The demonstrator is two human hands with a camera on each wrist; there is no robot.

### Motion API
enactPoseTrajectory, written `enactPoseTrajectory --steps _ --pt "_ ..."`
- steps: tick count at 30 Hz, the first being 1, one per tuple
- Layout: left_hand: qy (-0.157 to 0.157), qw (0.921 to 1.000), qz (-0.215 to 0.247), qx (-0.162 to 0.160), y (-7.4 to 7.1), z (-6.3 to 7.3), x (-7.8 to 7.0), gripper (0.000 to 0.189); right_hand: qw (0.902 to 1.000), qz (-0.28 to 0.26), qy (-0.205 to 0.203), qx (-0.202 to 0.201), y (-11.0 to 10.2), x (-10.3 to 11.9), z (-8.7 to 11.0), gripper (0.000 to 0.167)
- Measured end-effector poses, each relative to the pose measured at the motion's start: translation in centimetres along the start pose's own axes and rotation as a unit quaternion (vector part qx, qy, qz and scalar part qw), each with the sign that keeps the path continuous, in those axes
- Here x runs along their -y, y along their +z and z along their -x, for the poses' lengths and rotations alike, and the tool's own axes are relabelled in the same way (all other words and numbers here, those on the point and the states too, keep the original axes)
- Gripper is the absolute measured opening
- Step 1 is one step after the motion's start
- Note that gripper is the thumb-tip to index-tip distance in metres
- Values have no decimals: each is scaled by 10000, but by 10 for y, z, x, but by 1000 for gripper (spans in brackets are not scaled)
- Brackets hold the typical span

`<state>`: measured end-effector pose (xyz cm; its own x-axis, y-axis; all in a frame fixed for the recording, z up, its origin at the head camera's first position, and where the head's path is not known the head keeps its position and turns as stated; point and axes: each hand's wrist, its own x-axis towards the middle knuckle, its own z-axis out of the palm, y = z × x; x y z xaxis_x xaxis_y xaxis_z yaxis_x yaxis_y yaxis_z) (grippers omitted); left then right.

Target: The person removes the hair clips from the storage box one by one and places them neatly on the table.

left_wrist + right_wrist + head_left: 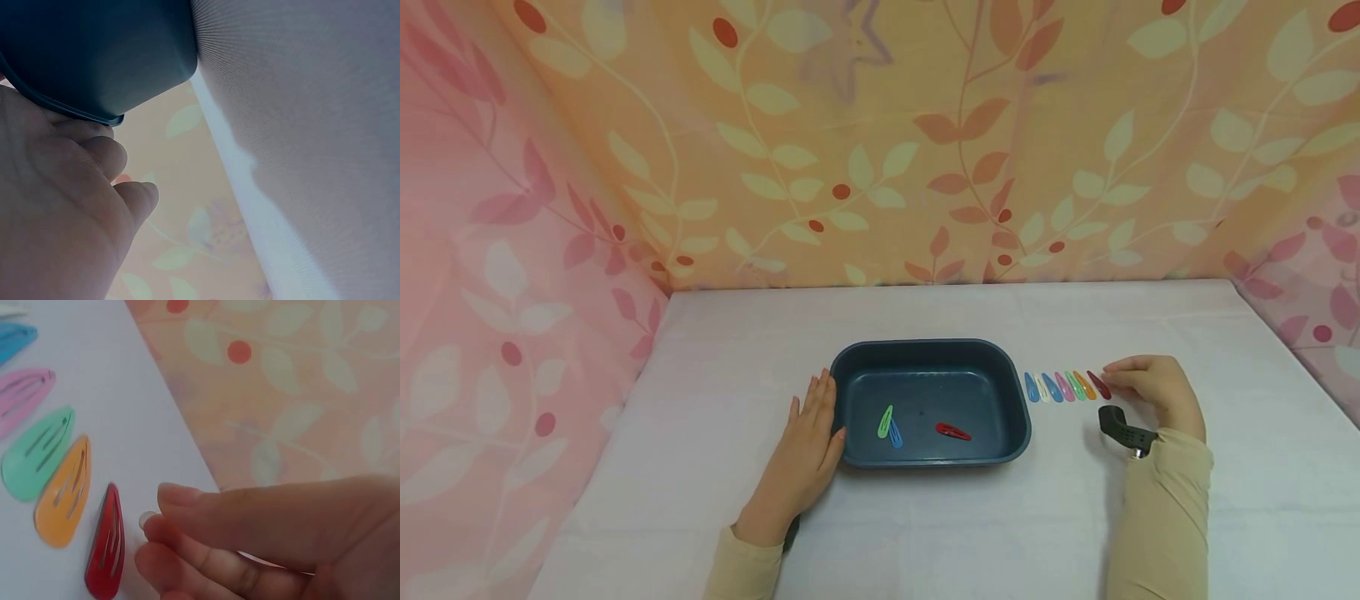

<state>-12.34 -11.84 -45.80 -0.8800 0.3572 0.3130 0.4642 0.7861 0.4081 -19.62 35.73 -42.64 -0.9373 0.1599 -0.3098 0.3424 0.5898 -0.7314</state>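
Observation:
A dark blue tray (pixel 932 458) sits on the white table, holding a green hair clip (pixel 885 422), a blue hair clip (pixel 896 434) and a red hair clip (pixel 953 431). My left hand (pixel 805 450) lies along the tray's left side, fingers extended and touching its rim. To the right of the tray runs a row of snap hair clips in blue, white, pink, green and orange, ending in a dark red hair clip (pixel 106 550). Beside that last clip is my right hand (pixel 1153 387); its thumb and bent fingertips are apart from the clip and hold nothing.
An orange hair clip (pixel 62 500) and a green one (pixel 39 453) lie nearest the dark red one. A black wrist camera (pixel 1123 429) sticks out from the right sleeve. Patterned cloth (pixel 887 150) hangs behind the table (pixel 760 325) and at both sides.

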Motion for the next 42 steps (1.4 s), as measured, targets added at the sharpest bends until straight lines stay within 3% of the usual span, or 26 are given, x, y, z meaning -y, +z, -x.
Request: enactPoseTrajectory --steps 16,26,33,37,42 --pt "-9 10000 38 -4 0 0 0 64 9968 97 -732 318 21 55 17 43" --pt "0 10000 51 -26 0 0 0 64 9882 8 -1434 535 29 84 30 39" --pt "49 9999 66 -74 -2 1 -1 63 9737 -235 -2037 998 48 101 33 27" --pt "88 9999 101 -78 -2 1 -1 63 9667 -273 -2171 1329 66 111 35 22" --pt "69 9999 54 -81 -2 1 -2 63 9464 232 -2586 1920 86 126 32 15"
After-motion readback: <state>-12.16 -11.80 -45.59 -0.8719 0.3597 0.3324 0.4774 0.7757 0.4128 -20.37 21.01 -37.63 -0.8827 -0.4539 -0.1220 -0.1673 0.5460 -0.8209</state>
